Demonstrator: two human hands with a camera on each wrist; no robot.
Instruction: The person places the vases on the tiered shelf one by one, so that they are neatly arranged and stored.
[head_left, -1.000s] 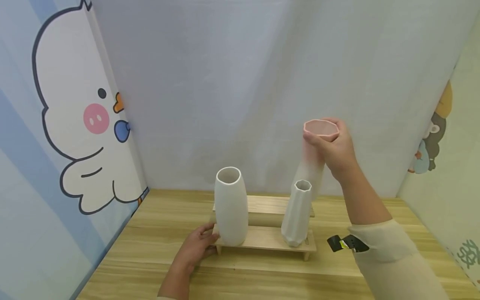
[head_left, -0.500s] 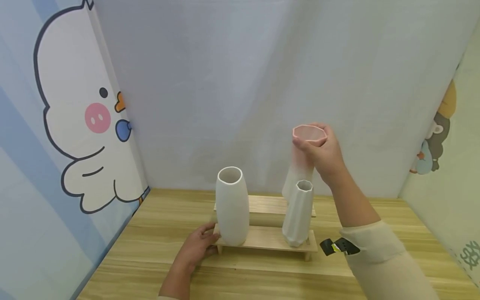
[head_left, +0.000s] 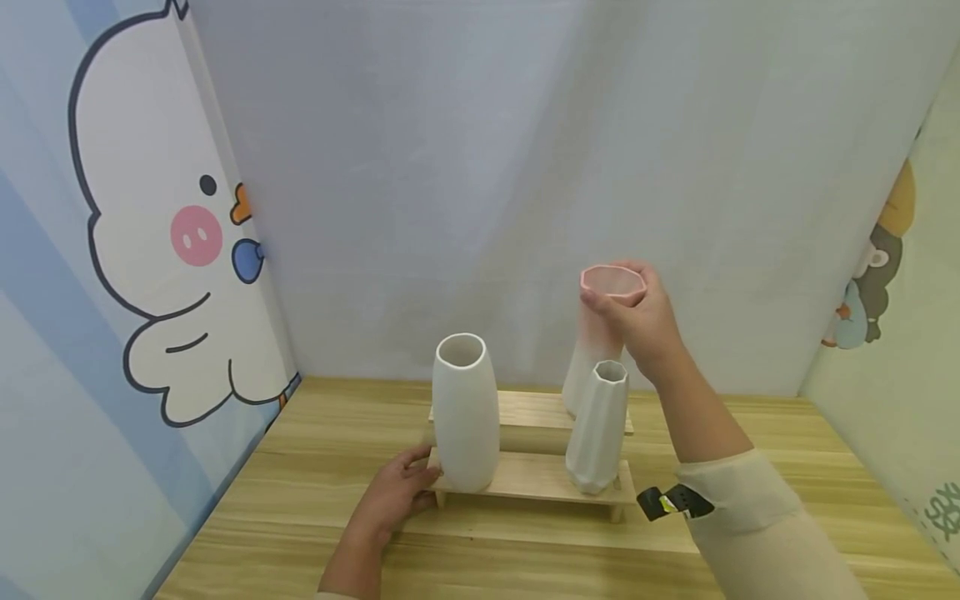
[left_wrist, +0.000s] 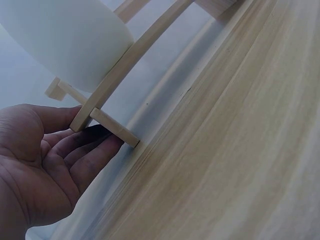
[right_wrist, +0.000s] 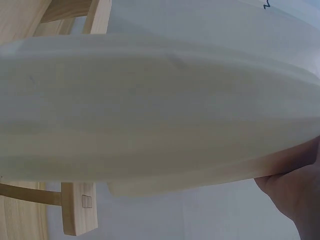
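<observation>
A two-tier wooden stand (head_left: 525, 477) sits on the table. My left hand (head_left: 393, 495) grips its left end, thumb on the board and fingers at the leg, as the left wrist view shows. By that hand, a smooth white vase (head_left: 467, 417) stands on the front tier. My right hand (head_left: 648, 325) holds a pink-to-white vase (head_left: 594, 350) by its faceted rim, thumb at the front. This vase is upright over the right of the back tier, its base partly hidden by a ribbed white vase (head_left: 597, 433) on the front tier. That ribbed vase (right_wrist: 150, 105) fills much of the right wrist view.
The wood-grain table (head_left: 337, 417) reaches back to a grey cloth backdrop (head_left: 420, 183). Cartoon-printed panels stand on both sides, one with a white duck (head_left: 142, 167). A black strap (head_left: 675, 502) is by the right sleeve (head_left: 742, 500).
My right hand has moved left and down with the pink-to-white vase, bringing it from beyond the stand's right end to the back tier. The left hand stays on the stand.
</observation>
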